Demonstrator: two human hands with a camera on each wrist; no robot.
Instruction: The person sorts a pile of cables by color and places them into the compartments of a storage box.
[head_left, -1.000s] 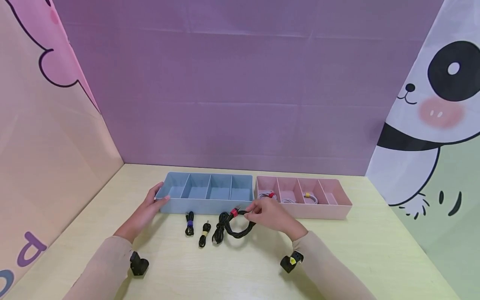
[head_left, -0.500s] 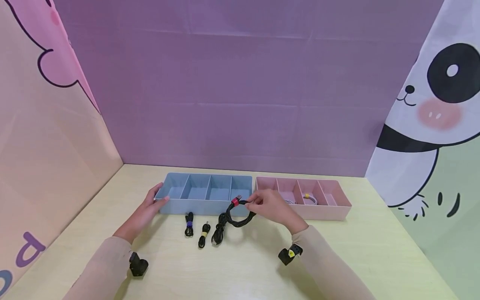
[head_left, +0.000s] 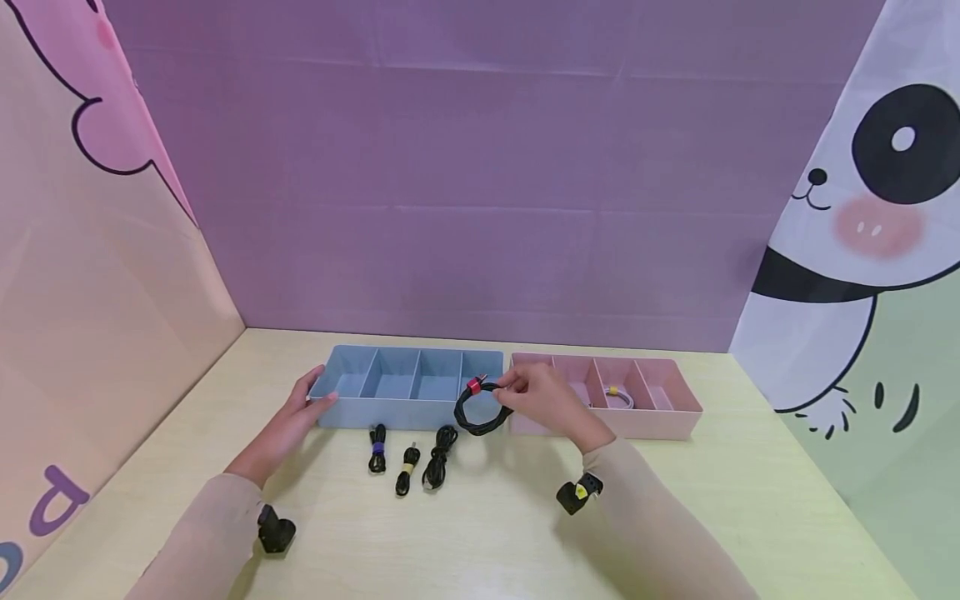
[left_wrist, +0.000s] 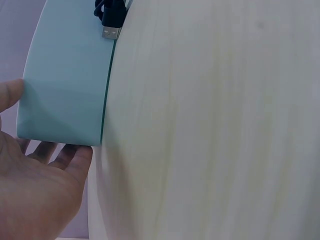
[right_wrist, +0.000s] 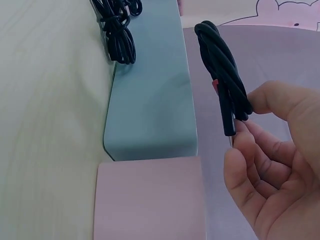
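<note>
A coiled black cable [head_left: 480, 430] with a red tie hangs from my right hand [head_left: 543, 404], pinched between thumb and fingers. In the head view the coil overlaps the right end of the blue divided box [head_left: 405, 414]. The right wrist view has it raised beyond the box's upper edge, its plug end [right_wrist: 227, 120] pointing down. My left hand [head_left: 285, 429] holds the box's left end, the thumb at the front rim and the fingers against the end wall. In front of the box lie black cable bundles: one with a purple tie [head_left: 378, 450], one with a yellow tie [head_left: 407, 469], and a thicker one [head_left: 438, 460].
A pink divided box [head_left: 645, 425] stands right of the blue one, a pale cable with a yellow tie [head_left: 621, 396] in one compartment. My right hand covers part of its left end. A purple backdrop [head_left: 480, 208] rises behind the table [head_left: 480, 550].
My right hand has raised the red-tied coil from beside the thicker bundle up to the blue box's right compartment in the head view. My left hand stays at the box's left end.
</note>
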